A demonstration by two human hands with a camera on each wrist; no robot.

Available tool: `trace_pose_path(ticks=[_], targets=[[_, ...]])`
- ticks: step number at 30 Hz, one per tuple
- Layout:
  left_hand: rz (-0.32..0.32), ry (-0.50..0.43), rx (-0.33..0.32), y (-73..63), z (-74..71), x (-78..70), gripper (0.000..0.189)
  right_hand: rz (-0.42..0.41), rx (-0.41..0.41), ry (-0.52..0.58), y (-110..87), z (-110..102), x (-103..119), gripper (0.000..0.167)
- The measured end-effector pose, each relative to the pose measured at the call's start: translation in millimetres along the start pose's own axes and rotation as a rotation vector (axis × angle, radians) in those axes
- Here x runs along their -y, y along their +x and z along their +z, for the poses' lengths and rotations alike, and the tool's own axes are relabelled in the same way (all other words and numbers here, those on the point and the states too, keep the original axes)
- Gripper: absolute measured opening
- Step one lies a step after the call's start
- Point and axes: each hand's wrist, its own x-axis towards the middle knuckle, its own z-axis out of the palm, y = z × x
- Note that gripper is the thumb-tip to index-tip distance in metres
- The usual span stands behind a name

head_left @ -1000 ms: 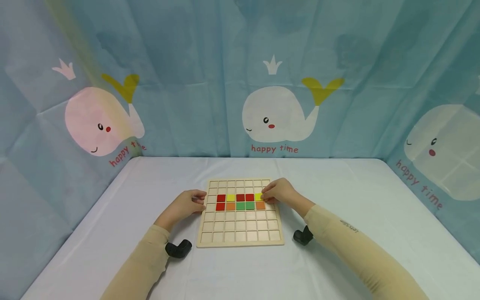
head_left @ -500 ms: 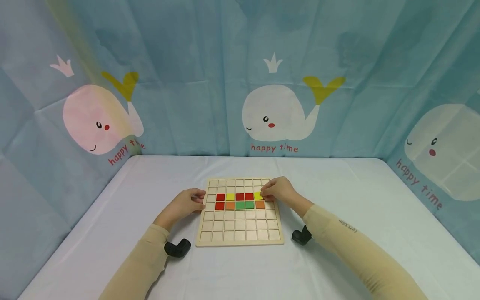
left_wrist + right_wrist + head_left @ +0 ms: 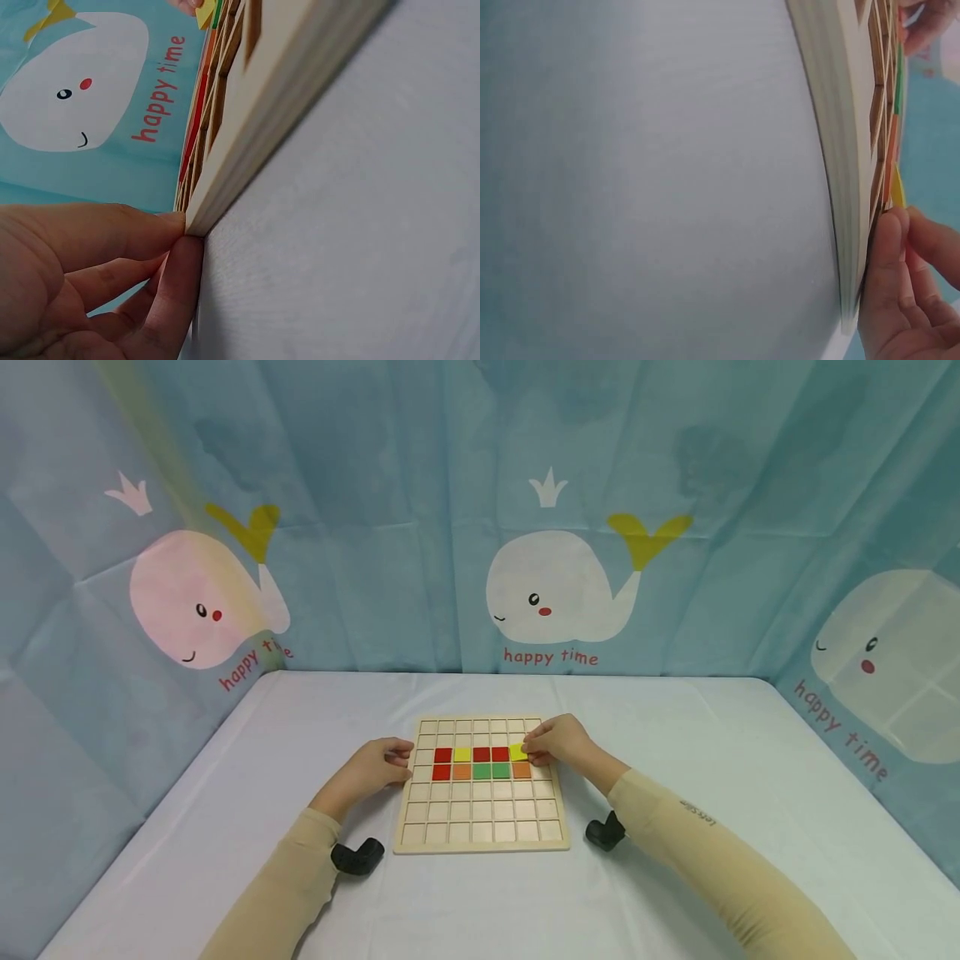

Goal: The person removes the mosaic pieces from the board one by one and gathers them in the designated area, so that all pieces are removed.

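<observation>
A square wooden grid board (image 3: 481,846) lies on the white table, with two rows of coloured tiles in its cells. The far row has red, yellow, red, red and a yellow tile (image 3: 517,752) at its right end. Below run red, orange, two green and another orange tile (image 3: 521,770). My right hand (image 3: 566,745) pinches that right-end yellow tile between thumb and finger; in the right wrist view the yellow tile (image 3: 898,185) stands tilted over its cell. My left hand (image 3: 367,770) rests thumb and fingertips against the board's left edge, as the left wrist view shows close up.
Black curved wrist mounts (image 3: 357,857) hang below both beige sleeves (image 3: 697,847). Bare cells surround the tiles on the board. White cloth (image 3: 675,735) covers the table, and a blue curtain (image 3: 375,527) printed with whales stands behind and at the sides.
The right-end yellow tile has risen and tilted slightly out of its cell between the right hand's fingers. The left hand and the board stay in place.
</observation>
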Motion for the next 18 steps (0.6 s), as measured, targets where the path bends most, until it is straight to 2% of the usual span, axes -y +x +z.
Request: trace_pose_path(ticks=[7,18], targets=[[-0.021,0.002,-0.007,-2.0,0.6,-2.5,0.050,0.026,-0.012,0.001,0.3,-6,-1,0.019],[-0.018,0.004,-0.015,-1.3,1.0,-3.5,0.049,0.047,-0.017,0.008,-2.3,-21,-1,0.025]])
